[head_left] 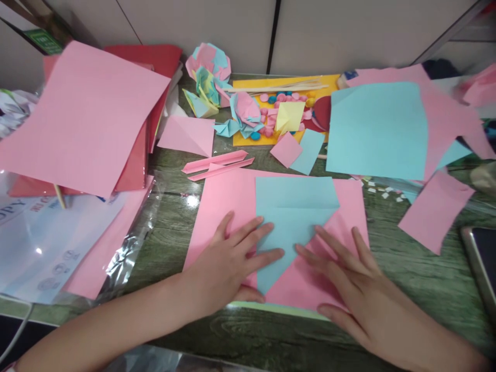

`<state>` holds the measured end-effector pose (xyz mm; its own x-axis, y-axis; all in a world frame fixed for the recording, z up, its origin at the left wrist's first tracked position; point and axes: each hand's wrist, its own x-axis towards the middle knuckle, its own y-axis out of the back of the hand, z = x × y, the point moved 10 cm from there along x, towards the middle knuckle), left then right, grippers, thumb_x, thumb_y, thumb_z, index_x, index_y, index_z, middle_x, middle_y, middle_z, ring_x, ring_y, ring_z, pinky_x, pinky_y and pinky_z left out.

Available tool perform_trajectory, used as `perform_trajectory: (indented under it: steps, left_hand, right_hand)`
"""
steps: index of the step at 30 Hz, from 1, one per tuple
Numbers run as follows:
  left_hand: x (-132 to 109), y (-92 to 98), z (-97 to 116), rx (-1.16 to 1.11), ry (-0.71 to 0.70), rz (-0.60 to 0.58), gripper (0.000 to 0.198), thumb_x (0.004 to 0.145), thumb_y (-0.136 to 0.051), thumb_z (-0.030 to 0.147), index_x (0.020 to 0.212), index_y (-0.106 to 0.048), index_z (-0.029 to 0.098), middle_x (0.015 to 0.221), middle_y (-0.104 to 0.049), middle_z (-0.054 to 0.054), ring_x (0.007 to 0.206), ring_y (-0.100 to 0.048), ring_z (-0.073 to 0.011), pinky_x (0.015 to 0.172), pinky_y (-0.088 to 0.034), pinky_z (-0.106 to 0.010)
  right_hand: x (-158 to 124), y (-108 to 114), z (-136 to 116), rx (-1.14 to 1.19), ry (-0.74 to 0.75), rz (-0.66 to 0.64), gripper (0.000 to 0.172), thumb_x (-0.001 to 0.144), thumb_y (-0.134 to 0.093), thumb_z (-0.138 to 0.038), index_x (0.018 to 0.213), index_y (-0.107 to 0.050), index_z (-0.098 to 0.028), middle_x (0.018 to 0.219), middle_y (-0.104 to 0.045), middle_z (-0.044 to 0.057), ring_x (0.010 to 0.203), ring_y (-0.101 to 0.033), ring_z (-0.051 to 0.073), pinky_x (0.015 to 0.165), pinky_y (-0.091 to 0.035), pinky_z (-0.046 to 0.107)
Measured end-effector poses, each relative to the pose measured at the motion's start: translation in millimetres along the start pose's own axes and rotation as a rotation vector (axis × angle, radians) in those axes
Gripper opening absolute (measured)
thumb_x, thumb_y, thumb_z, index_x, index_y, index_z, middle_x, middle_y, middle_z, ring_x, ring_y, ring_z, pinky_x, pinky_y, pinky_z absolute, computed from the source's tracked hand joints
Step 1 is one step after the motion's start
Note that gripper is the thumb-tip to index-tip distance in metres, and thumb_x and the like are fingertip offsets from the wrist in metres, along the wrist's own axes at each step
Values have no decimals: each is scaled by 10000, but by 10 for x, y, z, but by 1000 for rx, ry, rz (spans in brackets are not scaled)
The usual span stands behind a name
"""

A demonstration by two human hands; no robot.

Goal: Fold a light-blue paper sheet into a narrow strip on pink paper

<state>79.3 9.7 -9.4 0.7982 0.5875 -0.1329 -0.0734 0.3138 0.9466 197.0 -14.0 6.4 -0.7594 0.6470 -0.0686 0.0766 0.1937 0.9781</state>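
Note:
A light blue sheet of paper [296, 192], folded over along a slanting edge, lies on a larger pink sheet [228, 194] in front of me. My left hand [232, 258] rests with spread fingers on the blue paper's left side. On the other side, my right hand [344, 284] is spread too, its fingertips at the slanted edge and over the pink sheet. Neither hand grips anything. A strip of pale green paper [287, 309] shows under the pink sheet's near edge.
At left are pink paper [85, 113], red packs and a plastic sleeve [127, 253]. Paper flowers [246, 111] and a yellow sheet [248, 139] with small pieces stand behind. Blue paper [377, 132], a pink piece [436, 212] and a dark-screened device [480, 263] lie right.

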Motion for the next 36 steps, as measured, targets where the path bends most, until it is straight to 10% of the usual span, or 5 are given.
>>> perform_trajectory:
  steps: [14, 20, 27, 36]
  left_hand:
    - [-8, -79, 32, 27, 7, -49, 656, 749, -533, 614, 1349, -324, 452, 1509, -206, -133, 1385, -164, -332, 1015, -8, -674]
    - [-21, -38, 55, 31, -13, -52, 630, 791, -507, 596, 1365, -295, 443, 1518, -163, -148, 1390, -130, -347, 992, -33, -704]
    - [-55, -17, 125, 60, -32, -80, 546, 842, -456, 556, 1344, -374, 357, 1518, -143, -175, 1395, -77, -362, 973, -22, -726]
    - [-64, 31, 132, 71, -30, -33, 559, 839, -462, 562, 1361, -296, 455, 1531, -120, -123, 1384, -92, -395, 968, -64, -724]
  right_hand:
    - [-92, 149, 826, -178, -359, 141, 510, 933, -277, -426, 1348, -349, -138, 1225, -572, 142, 1337, -284, 329, 1038, -90, 675]
    - [-7, 242, 590, -303, -501, 312, 484, 916, -396, -406, 1261, -461, -73, 1335, -478, 213, 1354, -232, 349, 1031, -17, 697]
    - [222, -94, -194, -149, -28, 145, 477, 909, -424, -362, 1375, -378, -271, 1496, -280, 26, 1394, -76, 329, 1064, -156, 630]
    - [-21, 30, 655, -273, -309, 155, 460, 939, -339, -415, 1380, -374, -290, 1499, -261, 45, 1393, -104, 322, 1057, -101, 647]
